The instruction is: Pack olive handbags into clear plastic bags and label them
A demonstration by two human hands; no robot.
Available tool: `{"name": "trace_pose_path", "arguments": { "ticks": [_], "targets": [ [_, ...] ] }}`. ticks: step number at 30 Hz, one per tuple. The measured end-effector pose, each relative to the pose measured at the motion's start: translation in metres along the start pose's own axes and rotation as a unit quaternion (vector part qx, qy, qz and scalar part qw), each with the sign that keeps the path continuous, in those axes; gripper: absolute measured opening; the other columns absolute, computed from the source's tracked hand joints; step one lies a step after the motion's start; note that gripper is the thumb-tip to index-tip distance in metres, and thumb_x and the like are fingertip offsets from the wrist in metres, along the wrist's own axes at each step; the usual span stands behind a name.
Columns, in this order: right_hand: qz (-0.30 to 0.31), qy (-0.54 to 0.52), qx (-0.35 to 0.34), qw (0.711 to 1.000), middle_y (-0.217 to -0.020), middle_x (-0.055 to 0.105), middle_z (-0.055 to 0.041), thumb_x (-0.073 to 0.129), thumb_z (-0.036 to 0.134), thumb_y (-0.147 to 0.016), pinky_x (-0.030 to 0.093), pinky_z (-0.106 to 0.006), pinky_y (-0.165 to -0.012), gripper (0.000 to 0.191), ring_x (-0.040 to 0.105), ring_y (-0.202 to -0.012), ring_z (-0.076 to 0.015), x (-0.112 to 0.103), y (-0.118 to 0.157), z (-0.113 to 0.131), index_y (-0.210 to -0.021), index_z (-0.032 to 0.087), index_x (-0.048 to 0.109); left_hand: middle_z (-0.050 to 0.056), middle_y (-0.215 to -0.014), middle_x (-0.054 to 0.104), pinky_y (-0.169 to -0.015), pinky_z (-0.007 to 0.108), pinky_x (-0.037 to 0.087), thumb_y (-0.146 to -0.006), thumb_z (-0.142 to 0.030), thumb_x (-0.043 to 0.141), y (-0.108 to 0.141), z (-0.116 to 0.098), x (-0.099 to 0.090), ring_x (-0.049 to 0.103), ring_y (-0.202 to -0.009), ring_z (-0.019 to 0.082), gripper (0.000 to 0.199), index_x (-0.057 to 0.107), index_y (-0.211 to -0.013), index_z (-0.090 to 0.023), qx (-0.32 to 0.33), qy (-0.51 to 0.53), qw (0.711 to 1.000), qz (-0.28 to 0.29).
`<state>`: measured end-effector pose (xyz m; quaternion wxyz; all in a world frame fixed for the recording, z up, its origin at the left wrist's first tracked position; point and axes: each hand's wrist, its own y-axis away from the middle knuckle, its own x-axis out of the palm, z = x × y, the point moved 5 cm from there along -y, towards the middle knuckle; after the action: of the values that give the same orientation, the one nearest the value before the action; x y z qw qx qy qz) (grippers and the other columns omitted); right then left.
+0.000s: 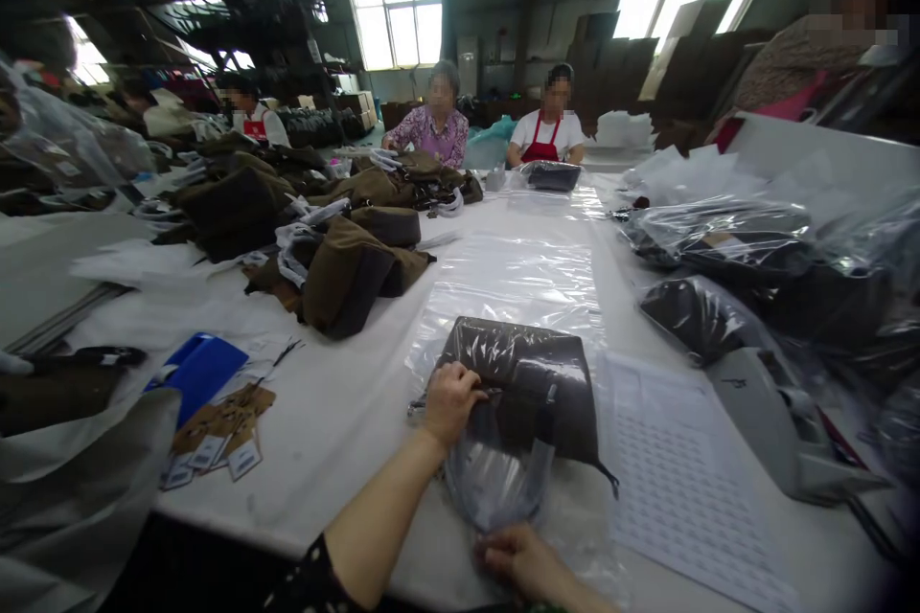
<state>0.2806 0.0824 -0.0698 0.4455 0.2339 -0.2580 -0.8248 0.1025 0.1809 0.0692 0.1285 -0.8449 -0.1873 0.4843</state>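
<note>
Two bare hands at dark grey handbag (553,359), which lies flat on white table (323,421) in clear plastic. Left hand (451,402) on handbag's left side, fingers curled, thumb and fingertips close together; cannot tell whether pinching plastic or bag. Right hand (523,560) just below handbag, fingers bent close together at near end of wrapped handle (540,465); grip itself unclear. Printed sheet (682,479) right of handbag; clear plastic bags (517,263) beyond it; brown bags (352,278) farther left.
</note>
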Motion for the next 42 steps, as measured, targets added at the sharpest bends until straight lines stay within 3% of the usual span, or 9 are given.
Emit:
{"name": "trace_pose_path", "arguments": {
  "ticks": [7, 12, 15, 17, 20, 24, 29, 34, 42],
  "targets": [
    [0.042, -0.081, -0.053, 0.994, -0.047, 0.034, 0.0027, 0.049, 0.028, -0.067, 0.024, -0.022, -0.036, 0.016, 0.024, -0.039, -0.0069, 0.007, -0.002, 0.009, -0.059, 0.019, 0.059, 0.006, -0.088, 0.058, -0.081, 0.038, 0.041, -0.089, -0.024, 0.048, 0.049, -0.022, 0.056, 0.052, -0.088, 0.021, 0.011, 0.057, -0.091, -0.017, -0.086, -0.052, 0.984, -0.147],
    [0.086, -0.091, -0.107, 0.986, -0.074, 0.063, -0.0019, 0.061, 0.027, -0.064, 0.044, -0.028, -0.052, 0.036, 0.052, -0.052, -0.0136, -0.027, 0.038, 0.005, -0.099, 0.025, 0.069, 0.010, -0.102, 0.057, -0.092, 0.044, 0.037, -0.089, -0.021, 0.044, 0.058, -0.027, 0.073, 0.050, -0.101, 0.023, 0.018, 0.055, -0.103, -0.016, -0.051, -0.057, 0.981, -0.178],
    [-0.006, -0.093, -0.191, 0.977, -0.078, 0.067, -0.0031, 0.065, 0.034, -0.069, 0.047, -0.029, -0.062, 0.027, 0.058, -0.065, -0.0170, -0.118, 0.091, -0.009, -0.094, 0.026, 0.071, 0.011, -0.100, 0.057, -0.091, 0.046, 0.038, -0.088, -0.023, 0.045, 0.057, -0.023, 0.075, 0.051, -0.098, 0.025, 0.019, 0.056, -0.101, -0.014, -0.028, -0.065, 0.978, -0.197],
    [-0.218, -0.129, -0.189, 0.949, -0.072, 0.066, -0.0032, 0.060, 0.037, -0.077, 0.045, -0.027, -0.058, 0.019, 0.055, -0.060, -0.0139, -0.213, 0.135, -0.034, -0.080, 0.022, 0.070, 0.011, -0.100, 0.057, -0.090, 0.046, 0.039, -0.087, -0.026, 0.047, 0.054, -0.017, 0.078, 0.052, -0.098, 0.025, 0.020, 0.056, -0.101, -0.015, -0.017, -0.084, 0.976, -0.202],
    [-0.609, -0.198, -0.168, 0.749, -0.076, 0.062, -0.0009, 0.062, 0.045, -0.072, 0.041, -0.022, -0.054, 0.031, 0.048, -0.058, -0.0101, -0.351, 0.215, -0.086, -0.092, 0.021, 0.061, 0.010, -0.098, 0.058, -0.090, 0.047, 0.041, -0.085, -0.032, 0.048, 0.050, -0.011, 0.081, 0.053, -0.098, 0.027, 0.022, 0.056, -0.099, -0.017, -0.008, -0.087, 0.972, -0.220],
    [-0.636, -0.203, -0.111, 0.736, -0.084, 0.063, -0.0018, 0.061, 0.049, -0.070, 0.034, -0.021, -0.043, 0.053, 0.040, -0.049, -0.0079, -0.447, 0.229, -0.128, -0.112, 0.021, 0.051, 0.008, -0.095, 0.057, -0.089, 0.051, 0.042, -0.084, -0.040, 0.046, 0.046, -0.014, 0.079, 0.055, -0.095, 0.028, 0.027, 0.056, -0.096, -0.018, -0.001, -0.072, 0.970, -0.234],
    [-0.531, -0.208, -0.081, 0.817, -0.068, 0.065, -0.0017, 0.075, 0.039, -0.054, 0.046, -0.026, -0.054, 0.068, 0.058, -0.060, -0.0160, -0.463, 0.197, -0.128, -0.114, 0.017, 0.052, 0.009, -0.099, 0.056, -0.091, 0.055, 0.040, -0.085, -0.037, 0.045, 0.044, -0.017, 0.078, 0.053, -0.099, 0.030, 0.024, 0.054, -0.098, -0.019, -0.028, -0.063, 0.977, -0.203],
    [-0.577, -0.202, -0.054, 0.790, -0.065, 0.062, -0.0004, 0.055, 0.057, -0.067, 0.039, -0.024, -0.045, 0.063, 0.051, -0.050, -0.0129, -0.440, 0.213, -0.138, -0.116, 0.019, 0.044, 0.008, -0.101, 0.054, -0.091, 0.059, 0.039, -0.085, -0.035, 0.046, 0.045, -0.019, 0.075, 0.052, -0.101, 0.031, 0.021, 0.051, -0.102, -0.024, -0.035, -0.039, 0.979, -0.196],
    [-0.550, 0.001, 0.116, 0.827, -0.038, 0.044, 0.0001, 0.073, 0.037, -0.050, 0.021, -0.026, -0.043, 0.030, 0.033, -0.038, -0.0096, -0.426, 0.239, -0.164, -0.039, 0.019, 0.052, 0.011, -0.102, 0.054, -0.088, 0.055, 0.042, -0.083, -0.042, 0.051, 0.047, -0.010, 0.076, 0.052, -0.099, 0.031, 0.040, 0.049, -0.114, -0.017, -0.041, -0.019, 0.974, -0.222]
  ]
}}
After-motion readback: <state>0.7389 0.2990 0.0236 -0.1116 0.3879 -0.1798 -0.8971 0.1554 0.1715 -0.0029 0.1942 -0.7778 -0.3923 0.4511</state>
